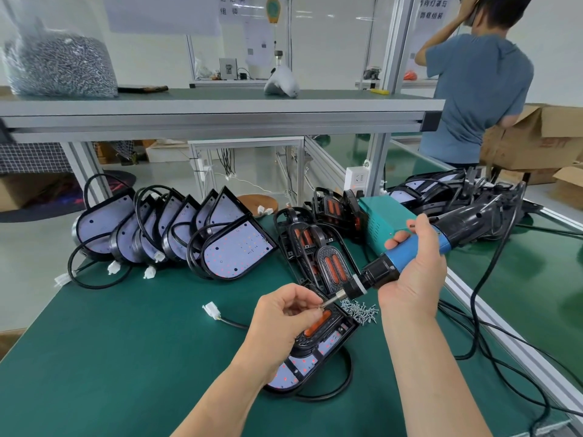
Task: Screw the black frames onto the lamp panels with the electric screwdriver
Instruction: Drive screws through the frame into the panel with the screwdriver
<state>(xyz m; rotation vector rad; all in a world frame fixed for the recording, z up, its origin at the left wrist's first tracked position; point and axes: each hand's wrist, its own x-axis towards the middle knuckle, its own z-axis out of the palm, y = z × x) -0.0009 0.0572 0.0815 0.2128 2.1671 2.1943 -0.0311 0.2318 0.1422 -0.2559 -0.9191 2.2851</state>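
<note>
Green desk [126, 357]: panel [299, 364] with frame [344, 326] lies flat below the hands.
Left hand [284, 313]: fingers pinch a screw [322, 305] onto the bit [331, 300].
Right hand [410, 279]: fingers wrap the driver [378, 272].
Risk: screw may tilt or drop if let go unseated.
Beyond: loose screws [362, 310], spare frames [315, 244].

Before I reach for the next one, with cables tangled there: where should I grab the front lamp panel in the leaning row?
I'd grip the front lamp panel by its raised straight edge, coming from above right: that edge stands free above the green mat, while its black cable loops round the left, rounded end.
</note>
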